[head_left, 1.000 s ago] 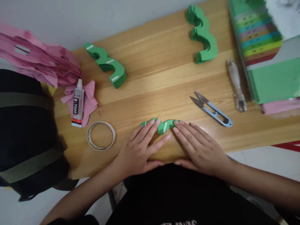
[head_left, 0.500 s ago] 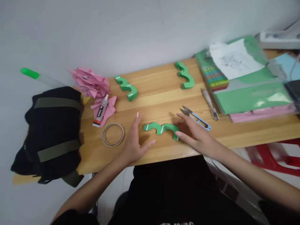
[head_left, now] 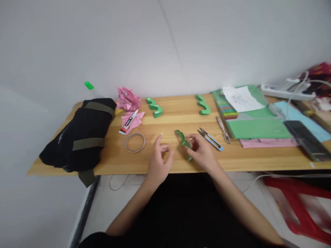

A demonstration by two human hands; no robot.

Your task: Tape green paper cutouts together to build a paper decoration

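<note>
At the far left of the frame a black bag [head_left: 80,136] with olive straps lies on the end of the wooden desk [head_left: 170,120]. Right of it, toward the wall, sits a heap of pink paper scraps [head_left: 128,99], and just below that a glue tube [head_left: 128,122] rests on another pink scrap. A ring of tape [head_left: 134,142] lies flat on the desk below the tube. Up by the wall, a little right of the scraps, there is a stack of green wavy cutouts [head_left: 154,107]. My left hand [head_left: 159,162] is at lower centre, over the front edge of the desk, fingers loosely apart and slightly curled, with nothing in it. Just right of it, near the middle of the frame, the green wavy paper strip [head_left: 183,139] is tilted up off the desk, its lower end pinched between the thumb and fingers of my right hand [head_left: 203,153]. Above that hand, near the wall, is a second green stack [head_left: 203,104]. The thread snips [head_left: 210,139] lie just right of my fingers, and a pen-like tool [head_left: 223,130] lies beside them. Further right is a pack of coloured paper [head_left: 258,127] with a white sheet [head_left: 240,98] on it, then a dark flat device [head_left: 305,139] at the right edge.
</note>
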